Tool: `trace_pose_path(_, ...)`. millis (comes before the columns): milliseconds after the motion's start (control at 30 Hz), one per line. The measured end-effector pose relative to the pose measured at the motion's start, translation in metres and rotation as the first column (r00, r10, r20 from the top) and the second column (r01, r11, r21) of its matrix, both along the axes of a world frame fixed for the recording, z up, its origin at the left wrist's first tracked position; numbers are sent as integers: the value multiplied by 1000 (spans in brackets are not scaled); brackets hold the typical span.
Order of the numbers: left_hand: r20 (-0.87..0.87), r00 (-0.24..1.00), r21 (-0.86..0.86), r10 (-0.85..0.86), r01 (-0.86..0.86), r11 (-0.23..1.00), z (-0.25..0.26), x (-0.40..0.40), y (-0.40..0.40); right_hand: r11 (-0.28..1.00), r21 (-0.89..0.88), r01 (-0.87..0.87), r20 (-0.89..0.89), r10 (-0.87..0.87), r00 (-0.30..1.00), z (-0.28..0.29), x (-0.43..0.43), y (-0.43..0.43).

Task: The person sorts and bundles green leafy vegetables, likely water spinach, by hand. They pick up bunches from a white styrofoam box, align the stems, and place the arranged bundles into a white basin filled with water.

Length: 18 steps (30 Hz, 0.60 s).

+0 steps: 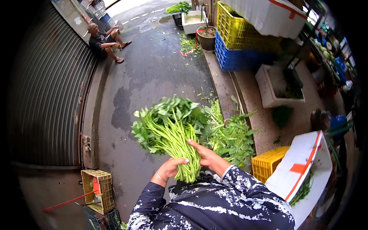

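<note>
A large bunch of leafy greens with long pale-green stems (172, 129) is held in front of my body, its leaves pointing away from me. My left hand (169, 169) grips the stems low on the left side, thumb across the front. On the right side my right hand (205, 155) clasps the same bunch, its thumb lying along the stems. The fingers of both hands are mostly hidden behind the bunch. Beyond my right hand, a heap of loose leafy greens (233, 138) lies on the ground by the curb.
A yellow crate (268, 162) and white foam box (299, 164) stand at right. Stacked yellow (233, 28) and blue crates (230, 54) are farther up. A person (105, 41) sits by the roller shutter (54, 100). A beige crate (106, 189) stands lower left.
</note>
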<state>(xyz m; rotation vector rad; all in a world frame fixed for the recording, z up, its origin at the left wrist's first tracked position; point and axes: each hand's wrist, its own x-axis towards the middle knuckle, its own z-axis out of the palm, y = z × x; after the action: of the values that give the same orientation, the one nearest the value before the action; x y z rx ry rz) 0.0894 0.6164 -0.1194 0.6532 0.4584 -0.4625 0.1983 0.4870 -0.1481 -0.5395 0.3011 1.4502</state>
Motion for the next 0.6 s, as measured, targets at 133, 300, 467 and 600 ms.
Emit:
trace_pose_path(133,7,989,87,145,-145,986,12,57,68,999,-44,28,53,-26,998,4,65,93)
trace_pose_path(300,50,970,157,237,-242,957,12,136,158,994,-110,-9,167,27,986,-5,149,198)
trace_pose_path(467,43,979,163,201,-205,965,0,248,246,994,-75,81,127,-72,989,-23,254,278)
trace_pose_path(600,-15,999,76,50,-48,996,-7,360,301,957,-103,270,129,-256,958,-26,341,312)
